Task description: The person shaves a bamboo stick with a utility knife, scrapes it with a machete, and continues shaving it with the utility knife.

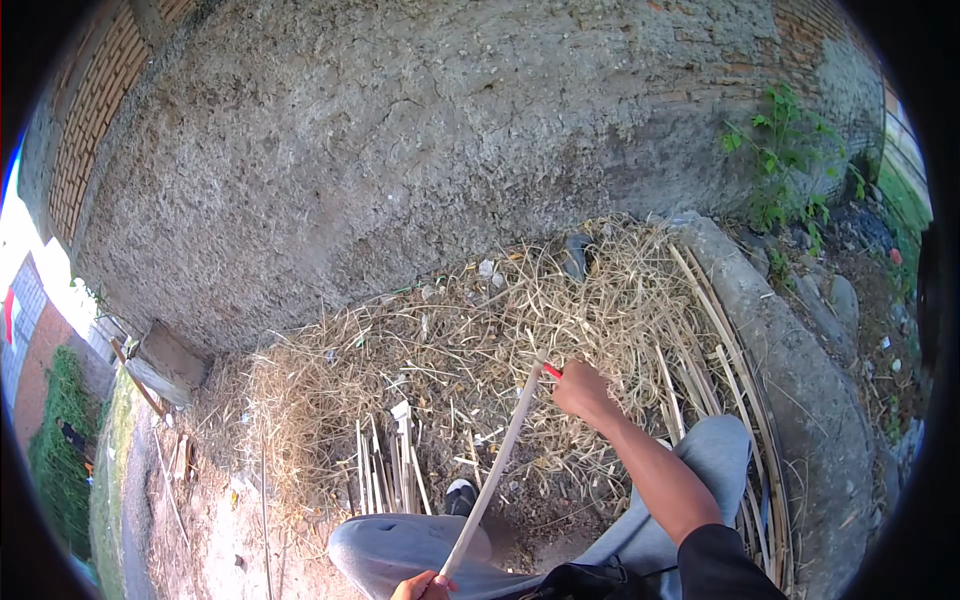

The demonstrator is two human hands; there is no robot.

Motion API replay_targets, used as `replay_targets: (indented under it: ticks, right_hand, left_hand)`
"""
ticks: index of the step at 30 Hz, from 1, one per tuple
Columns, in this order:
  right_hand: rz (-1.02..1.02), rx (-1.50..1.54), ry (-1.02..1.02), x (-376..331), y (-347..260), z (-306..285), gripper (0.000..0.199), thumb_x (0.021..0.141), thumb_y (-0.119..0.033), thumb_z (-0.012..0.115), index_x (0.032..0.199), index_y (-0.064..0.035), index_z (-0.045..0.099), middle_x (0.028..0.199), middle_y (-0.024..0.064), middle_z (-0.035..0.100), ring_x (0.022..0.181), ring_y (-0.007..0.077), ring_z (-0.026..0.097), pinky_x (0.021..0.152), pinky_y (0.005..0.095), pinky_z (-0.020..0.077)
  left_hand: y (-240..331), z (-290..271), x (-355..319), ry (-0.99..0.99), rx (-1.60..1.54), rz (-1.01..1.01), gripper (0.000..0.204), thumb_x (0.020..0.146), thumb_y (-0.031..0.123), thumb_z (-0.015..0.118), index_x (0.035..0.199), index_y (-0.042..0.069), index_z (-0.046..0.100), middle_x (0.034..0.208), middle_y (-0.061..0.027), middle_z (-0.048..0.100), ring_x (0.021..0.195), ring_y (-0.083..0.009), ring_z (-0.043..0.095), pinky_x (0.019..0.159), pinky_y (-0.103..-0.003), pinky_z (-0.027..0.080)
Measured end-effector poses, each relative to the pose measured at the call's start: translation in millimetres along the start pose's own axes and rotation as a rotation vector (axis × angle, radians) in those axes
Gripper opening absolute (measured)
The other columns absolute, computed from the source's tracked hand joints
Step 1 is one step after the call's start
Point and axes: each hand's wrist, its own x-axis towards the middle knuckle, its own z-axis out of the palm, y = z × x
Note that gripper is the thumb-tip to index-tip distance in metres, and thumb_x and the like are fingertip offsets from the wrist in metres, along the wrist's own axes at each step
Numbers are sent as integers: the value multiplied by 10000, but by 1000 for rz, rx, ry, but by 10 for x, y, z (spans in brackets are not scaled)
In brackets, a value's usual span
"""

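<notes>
While the person sits over the ground with grey-trousered knees drawn up, both hands work on one pale strip.

Strip (495,470): a long, thin, light bamboo slat, running from the near left hand up and to the right to the far right hand, crossing over the left knee.

Left hand (422,587): at the near edge, only partly in view; fingers closed around the strip's near end, a tight grip.

Right hand (583,390): further off and to the right, fist closed on a tool with a red handle (552,371); the tool meets the strip's far end. Its blade is too small to make out.

Knees: left knee (400,550) near centre, right knee (715,445) to the right, under the right forearm.

Shoe (461,494): dark with a white toe, between the knees, just left of the strip.

Shavings (450,340): a broad heap of dry, straw-coloured fibres on the ground, beyond the hands.

Slats (385,470): a small bunch of short pale pieces standing just left of the shoe; longer ones (735,370) lie along the right side by a concrete kerb (790,350).

Wall (400,140): rough grey plaster at the far side, brick showing at its edges.

Plant (785,150): green weeds at the far right, against the wall.
</notes>
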Motion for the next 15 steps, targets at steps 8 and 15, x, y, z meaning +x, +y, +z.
replay_targets:
  ticks: [8,15]
  right_hand:
    - [-230,-169,-31,-326,-58,10,153,779,-83,602,853,13,695,856,222,668,820,391,666,748,502,516]
    - [-187,-220,-1,-219,101,139,170,810,-115,582,851,-12,712,832,210,683,798,372,681,717,479,526]
  left_hand:
    - [-67,47,91,69,49,123,215,1023,225,421,923,65,525,563,27,461,448,-56,406,390,-226,326]
    - [-54,185,-131,61,158,70,165,1012,205,445,958,75,532,580,53,431,486,-36,381,411,-225,309]
